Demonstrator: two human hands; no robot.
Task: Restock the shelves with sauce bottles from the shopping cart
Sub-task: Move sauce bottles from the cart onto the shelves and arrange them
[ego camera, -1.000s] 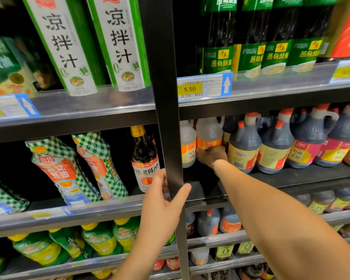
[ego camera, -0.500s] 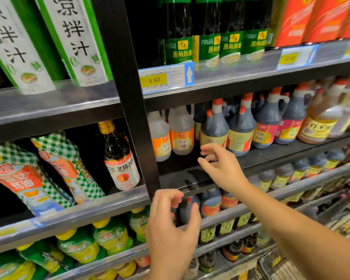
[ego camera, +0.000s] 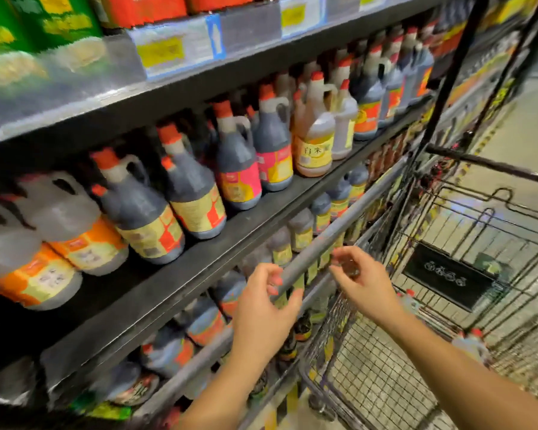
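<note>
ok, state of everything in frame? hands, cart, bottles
left hand, empty, fingers loosely curled
right hand, empty, fingers loosely curled
shelf jugs, upright, caps on
shopping cart, beside the shelves, bottles inside
cart bottles, red caps on

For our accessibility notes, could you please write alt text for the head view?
The left hand and right hand, both empty, hover in front of a shelf lined with red-capped dark sauce bottles. A wire shopping cart on the right holds a few pale bottles.
</note>
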